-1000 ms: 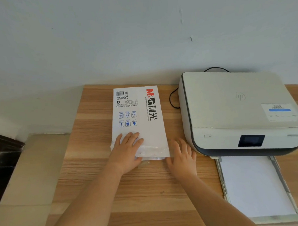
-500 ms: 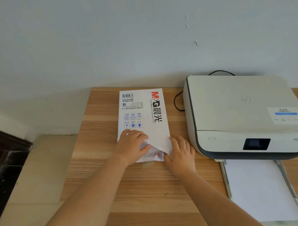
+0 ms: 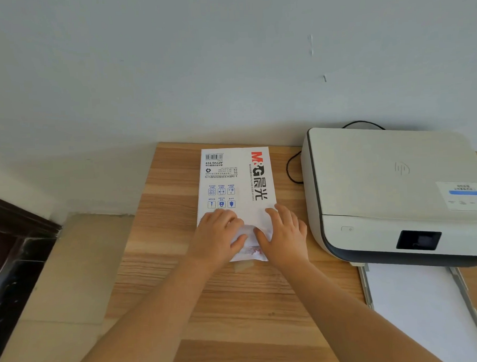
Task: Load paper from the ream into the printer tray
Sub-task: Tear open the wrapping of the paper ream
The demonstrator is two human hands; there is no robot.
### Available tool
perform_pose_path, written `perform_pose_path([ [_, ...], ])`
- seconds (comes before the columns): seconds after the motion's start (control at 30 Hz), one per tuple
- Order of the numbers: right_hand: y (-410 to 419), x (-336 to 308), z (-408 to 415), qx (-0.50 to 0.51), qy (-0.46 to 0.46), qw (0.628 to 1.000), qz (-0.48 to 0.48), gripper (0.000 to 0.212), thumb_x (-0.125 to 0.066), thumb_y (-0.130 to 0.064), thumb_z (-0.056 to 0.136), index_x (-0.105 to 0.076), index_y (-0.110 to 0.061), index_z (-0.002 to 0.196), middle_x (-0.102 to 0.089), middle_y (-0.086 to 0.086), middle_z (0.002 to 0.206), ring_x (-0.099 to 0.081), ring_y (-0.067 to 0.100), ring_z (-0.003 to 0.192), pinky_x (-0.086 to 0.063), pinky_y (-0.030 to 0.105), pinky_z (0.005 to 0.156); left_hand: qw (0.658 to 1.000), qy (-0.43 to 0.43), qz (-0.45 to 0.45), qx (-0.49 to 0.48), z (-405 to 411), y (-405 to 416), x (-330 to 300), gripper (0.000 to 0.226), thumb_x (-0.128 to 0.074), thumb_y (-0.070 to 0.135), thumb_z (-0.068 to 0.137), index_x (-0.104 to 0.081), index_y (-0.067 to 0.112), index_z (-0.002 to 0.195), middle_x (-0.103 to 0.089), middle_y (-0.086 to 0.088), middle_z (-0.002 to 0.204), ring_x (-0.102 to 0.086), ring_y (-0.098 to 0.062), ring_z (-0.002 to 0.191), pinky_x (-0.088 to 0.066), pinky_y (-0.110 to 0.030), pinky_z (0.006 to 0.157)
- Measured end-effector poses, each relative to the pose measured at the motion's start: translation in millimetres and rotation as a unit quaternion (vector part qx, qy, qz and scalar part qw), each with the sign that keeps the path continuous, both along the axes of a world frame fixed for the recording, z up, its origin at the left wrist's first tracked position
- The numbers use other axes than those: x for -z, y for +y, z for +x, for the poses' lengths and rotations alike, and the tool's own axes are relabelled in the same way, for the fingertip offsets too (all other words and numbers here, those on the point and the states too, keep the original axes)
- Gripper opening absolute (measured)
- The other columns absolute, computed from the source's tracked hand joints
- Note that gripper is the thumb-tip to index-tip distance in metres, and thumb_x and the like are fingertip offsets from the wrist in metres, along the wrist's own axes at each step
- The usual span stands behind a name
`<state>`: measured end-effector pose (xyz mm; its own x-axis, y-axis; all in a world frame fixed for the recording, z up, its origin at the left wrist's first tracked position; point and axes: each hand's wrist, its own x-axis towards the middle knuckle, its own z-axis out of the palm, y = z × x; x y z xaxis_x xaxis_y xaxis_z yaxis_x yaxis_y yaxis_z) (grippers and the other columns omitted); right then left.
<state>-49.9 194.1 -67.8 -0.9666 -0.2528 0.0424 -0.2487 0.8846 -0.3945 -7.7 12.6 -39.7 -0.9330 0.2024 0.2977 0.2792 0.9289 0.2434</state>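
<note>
Both hands are now bunched together on the near end of the paper ream (image 3: 236,192), left hand (image 3: 216,236) and right hand (image 3: 284,235) pinching its crumpled wrapper, and should be pulling apart gently while the ream is staying flat on the surface (image 3: 237,304).

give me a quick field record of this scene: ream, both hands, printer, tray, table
ream: white wrapped pack flat on the table, near end crumpled
left hand: on the ream's near end, fingers curled into the wrapper
right hand: on the near right corner, thumb at the wrapper
printer: right of the ream, lid shut
tray: pulled out, white paper inside
table: wood grain
</note>
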Motion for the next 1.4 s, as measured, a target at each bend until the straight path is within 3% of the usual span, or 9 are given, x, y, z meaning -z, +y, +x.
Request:
perform_pose_path([
  [0.13, -1, -4, -6, -0.006, -0.022, 1.0, 0.01, 0.053, -0.053, -0.05, 0.089, -0.044, -0.025, 0.135, -0.039, 0.001, 0.147, -0.036, 0.022, 0.134, -0.025, 0.044, 0.108, 0.997, -0.005, 0.007, 0.07, 32, 10, 11, 0.019, -0.058, 0.033, 0.087, -0.062, 0.015, 0.083, -0.058, 0.0, 0.081, -0.052, -0.016, 0.072, -0.046, -0.029, 0.061],
  [0.27, -2, -5, -7, -0.007, -0.026, 1.0, 0.013, 0.054, -0.053, -0.05, 0.089, -0.043, -0.025, 0.136, -0.039, 0.0, 0.147, -0.036, 0.022, 0.134, -0.024, 0.045, 0.109, 0.996, -0.085, 0.01, -0.005, 40, 2, 27, 0.024, -0.057, 0.035, 0.084, -0.068, 0.015, 0.093, -0.064, 0.001, 0.091, -0.06, -0.016, 0.081, -0.054, -0.033, 0.063],
  [0.43, -1, -6, -7, -0.009, -0.026, 0.999, 0.02, 0.054, -0.052, -0.05, 0.089, -0.042, -0.026, 0.136, -0.039, -0.001, 0.147, -0.035, 0.021, 0.134, -0.024, 0.044, 0.11, 0.988, -0.14, -0.004, -0.064, 26, -8, 29, 0.031, -0.082, 0.022, 0.068, -0.072, 0.013, 0.096, -0.07, -0.001, 0.097, -0.068, -0.018, 0.088, -0.058, -0.03, 0.066],
  [0.67, 0, -3, -7, -0.01, -0.021, 1.0, 0.007, 0.053, -0.054, -0.048, 0.089, -0.045, -0.025, 0.135, -0.042, -0.001, 0.144, -0.039, 0.021, 0.131, -0.025, 0.044, 0.109, 0.987, -0.146, -0.066, -0.033, 7, -1, 33, 0.035, -0.092, 0.024, 0.046, -0.074, 0.017, 0.075, -0.069, 0.003, 0.079, -0.067, -0.014, 0.071, -0.051, -0.02, 0.047],
  [0.97, -1, -1, -7, -0.013, -0.022, 1.0, 0.002, 0.051, -0.055, -0.046, 0.089, -0.045, -0.025, 0.134, -0.044, -0.001, 0.144, -0.039, 0.021, 0.132, -0.027, 0.046, 0.109, 0.979, -0.17, -0.104, -0.046, 0, 3, 47, 0.04, -0.094, 0.013, 0.035, -0.073, 0.014, 0.069, -0.065, 0.0, 0.073, -0.064, -0.017, 0.07, -0.047, -0.022, 0.039],
  [1.4, -2, -2, -4, -0.01, -0.008, 1.0, 0.0, 0.051, -0.057, -0.046, 0.088, -0.047, -0.024, 0.132, -0.046, -0.001, 0.141, -0.042, 0.019, 0.13, -0.028, 0.044, 0.107, 0.971, -0.167, -0.169, 0.024, -1, -1, 37, 0.043, -0.088, 0.004, 0.025, -0.069, 0.012, 0.063, -0.065, -0.003, 0.071, -0.062, -0.019, 0.064, -0.041, -0.021, 0.033],
])
